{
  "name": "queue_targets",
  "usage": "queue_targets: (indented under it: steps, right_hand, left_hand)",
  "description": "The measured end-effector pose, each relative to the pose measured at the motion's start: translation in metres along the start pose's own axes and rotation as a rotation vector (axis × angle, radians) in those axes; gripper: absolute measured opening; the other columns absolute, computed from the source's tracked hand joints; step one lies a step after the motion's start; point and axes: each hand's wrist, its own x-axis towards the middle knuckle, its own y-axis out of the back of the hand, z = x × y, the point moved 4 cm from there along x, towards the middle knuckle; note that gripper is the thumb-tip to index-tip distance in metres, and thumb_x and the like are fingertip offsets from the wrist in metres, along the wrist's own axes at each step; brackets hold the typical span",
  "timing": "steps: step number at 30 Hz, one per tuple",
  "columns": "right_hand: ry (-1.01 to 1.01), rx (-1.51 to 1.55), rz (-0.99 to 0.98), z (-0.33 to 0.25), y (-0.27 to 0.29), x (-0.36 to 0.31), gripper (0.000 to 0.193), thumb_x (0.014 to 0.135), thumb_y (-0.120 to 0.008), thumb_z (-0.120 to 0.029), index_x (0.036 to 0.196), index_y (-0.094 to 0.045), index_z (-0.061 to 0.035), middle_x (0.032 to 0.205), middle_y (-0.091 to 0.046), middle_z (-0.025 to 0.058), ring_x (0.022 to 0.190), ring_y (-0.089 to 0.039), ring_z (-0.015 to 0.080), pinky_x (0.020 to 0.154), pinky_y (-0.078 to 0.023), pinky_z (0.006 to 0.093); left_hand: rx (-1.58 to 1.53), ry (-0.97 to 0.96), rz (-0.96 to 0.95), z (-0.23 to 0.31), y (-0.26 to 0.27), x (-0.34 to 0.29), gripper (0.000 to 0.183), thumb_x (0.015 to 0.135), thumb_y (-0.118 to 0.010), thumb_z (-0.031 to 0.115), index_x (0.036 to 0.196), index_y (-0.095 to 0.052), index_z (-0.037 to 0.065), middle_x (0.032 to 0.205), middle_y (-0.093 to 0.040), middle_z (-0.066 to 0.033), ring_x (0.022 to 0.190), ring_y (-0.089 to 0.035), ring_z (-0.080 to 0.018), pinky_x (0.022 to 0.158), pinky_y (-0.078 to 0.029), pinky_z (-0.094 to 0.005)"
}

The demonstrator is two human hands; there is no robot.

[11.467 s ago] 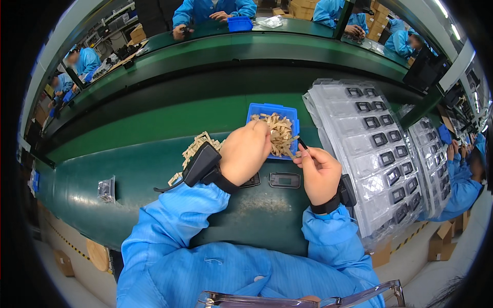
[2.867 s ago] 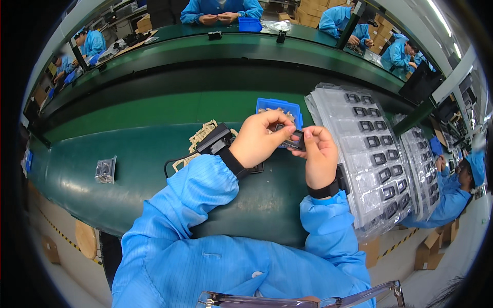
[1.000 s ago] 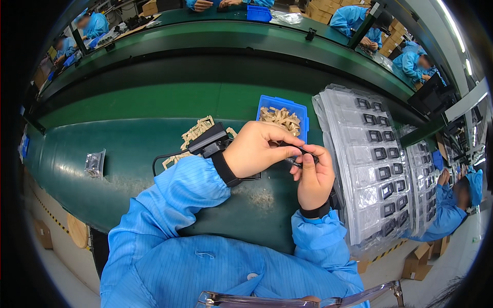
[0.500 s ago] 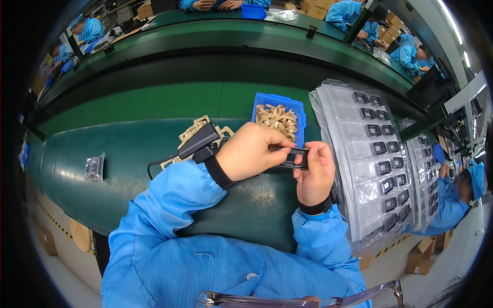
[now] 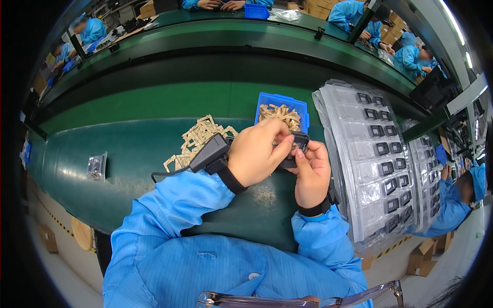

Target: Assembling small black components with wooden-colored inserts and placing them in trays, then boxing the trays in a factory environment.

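A small clear plastic bag of dark parts [image 5: 96, 167] lies at far left, then a loose heap of thin beige rectangular frames [image 5: 197, 134]. My left hand [image 5: 255, 154] is curled, thumb and fingers pinching a small black rectangular plastic piece [image 5: 301, 137], partly hidden, just in front of a blue plastic bin [image 5: 282, 97] of tan strips [image 5: 280, 114]. My right hand [image 5: 314, 173], half closed, grips the piece's right end, beside stacked clear plastic trays [image 5: 354, 154].

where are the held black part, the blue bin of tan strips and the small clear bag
Held black part [image 5: 301, 137]: head view, its upper end.
Blue bin [image 5: 272, 98]: head view, its far wall.
Small clear bag [image 5: 96, 167]: head view, its middle.
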Motion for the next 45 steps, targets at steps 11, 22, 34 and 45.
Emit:
queue_targets:
  steps: [11,22,34,45]
  right_hand:
    - [-0.043,-0.045,0.015,-0.015,0.006,0.001,0.026,0.098,-0.056,-0.005,0.123,-0.057,0.0010,0.101,-0.067,0.0068,0.095,-0.065,0.0121,0.064,-0.055,0.0230]
    - [0.100,-0.230,-0.026,-0.011,0.004,0.000,0.034,0.090,-0.059,0.010,0.124,-0.055,0.0050,0.114,-0.065,0.0131,0.106,-0.064,0.0174,0.080,-0.057,0.0262]
    - [0.220,-0.220,-0.105,-0.009,0.002,-0.003,0.046,0.084,-0.059,0.019,0.128,-0.053,0.0061,0.127,-0.057,0.0148,0.114,-0.062,0.0246,0.094,-0.054,0.0311]
    - [0.279,-0.376,-0.069,-0.011,0.002,-0.005,0.046,0.082,-0.062,0.019,0.125,-0.057,0.0057,0.124,-0.057,0.0151,0.112,-0.063,0.0262,0.092,-0.057,0.0327]
  left_hand:
    - [-0.578,0.208,-0.083,-0.010,-0.005,0.001,0.016,0.090,-0.068,0.005,0.105,-0.062,-0.001,0.092,-0.065,-0.0041,0.082,-0.060,-0.0071,0.068,-0.049,-0.0218]
    - [0.116,-0.130,0.137,0.006,0.016,0.008,0.020,0.078,-0.076,0.006,0.096,-0.067,0.005,0.111,-0.066,-0.0094,0.098,-0.064,-0.0253,0.077,-0.052,-0.0331]
    - [0.233,-0.451,0.079,0.023,0.006,-0.004,0.021,0.069,-0.076,0.004,0.089,-0.069,0.002,0.124,-0.064,-0.0115,0.112,-0.060,-0.0329,0.090,-0.053,-0.0398]
    - [0.361,-0.611,0.029,0.020,-0.003,-0.011,0.029,0.065,-0.074,0.007,0.093,-0.070,0.000,0.120,-0.065,-0.0120,0.113,-0.061,-0.0305,0.081,-0.058,-0.0348]
